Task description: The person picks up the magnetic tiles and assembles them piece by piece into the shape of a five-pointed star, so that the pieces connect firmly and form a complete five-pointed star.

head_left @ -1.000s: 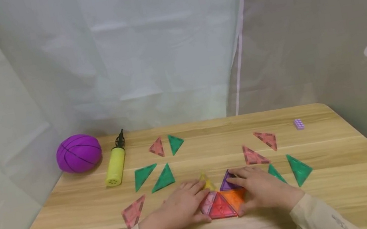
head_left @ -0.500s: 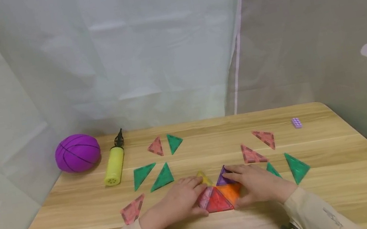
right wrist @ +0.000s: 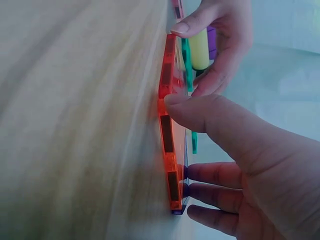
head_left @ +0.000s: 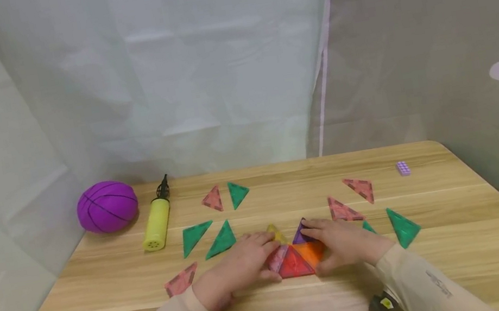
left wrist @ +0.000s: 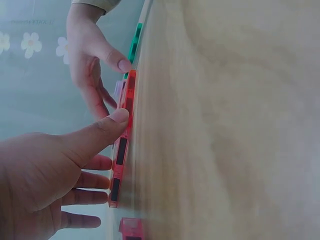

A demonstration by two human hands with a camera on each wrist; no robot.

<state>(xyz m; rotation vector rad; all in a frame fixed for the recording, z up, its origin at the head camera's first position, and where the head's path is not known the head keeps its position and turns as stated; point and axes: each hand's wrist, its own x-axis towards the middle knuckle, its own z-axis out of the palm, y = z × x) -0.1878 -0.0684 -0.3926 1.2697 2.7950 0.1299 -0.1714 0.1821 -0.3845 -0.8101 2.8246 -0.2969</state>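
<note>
On the wooden table, my left hand (head_left: 248,263) and right hand (head_left: 343,241) hold a flat fan of joined triangular magnetic tiles from both sides. A red tile (head_left: 296,264) is in its near middle. Left of it lies a pink tile (head_left: 278,258), with a yellow tile (head_left: 276,234) above, partly under my left fingers. To the right are an orange tile (head_left: 312,253) and a purple tile (head_left: 300,235), both partly covered by my right hand. In the wrist views, each thumb presses the near edge while fingers reach the outer sides.
Loose green tiles (head_left: 220,240) and pinkish-red tiles (head_left: 344,209) lie around the fan. A purple ball (head_left: 107,207) and a yellow hand pump (head_left: 157,225) stand at the back left. A small lilac block (head_left: 403,168) is at the back right.
Both hands have slid the joined tiles away from the person, across the table. The tiles stay joined and the loose tiles have not visibly moved.
</note>
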